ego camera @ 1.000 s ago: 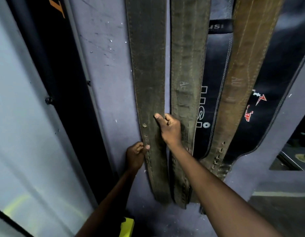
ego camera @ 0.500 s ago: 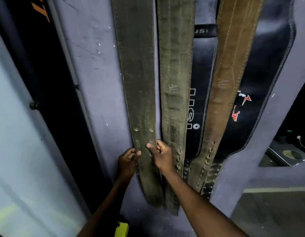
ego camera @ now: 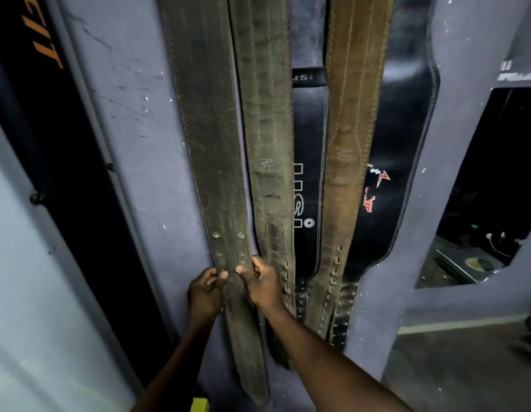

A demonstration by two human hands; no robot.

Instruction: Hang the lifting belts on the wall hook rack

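Note:
Several lifting belts hang straight down a grey wall; the hook rack is above the frame, out of sight. The leftmost dark leather belt [ego camera: 207, 150] has punched holes near its lower end. My left hand [ego camera: 205, 292] pinches its left edge and my right hand [ego camera: 262, 282] pinches its right edge, thumbs on the front. Beside it hang an olive worn belt [ego camera: 267, 138], a black padded belt [ego camera: 309, 162] with white lettering, a tan belt [ego camera: 347, 144] and a wide black belt [ego camera: 407, 138] with red logos.
The grey wall [ego camera: 139, 144] meets a black panel [ego camera: 65, 173] with orange lettering at left, then a pale surface [ego camera: 26, 292]. A dark opening [ego camera: 496, 188] in the wall at right shows gear behind. A yellow object [ego camera: 199, 405] sits at the bottom edge.
Both hands slid down the leftmost belt toward its holed end. My right hand shifted from the gap beside the olive belt onto the dark belt's right edge.

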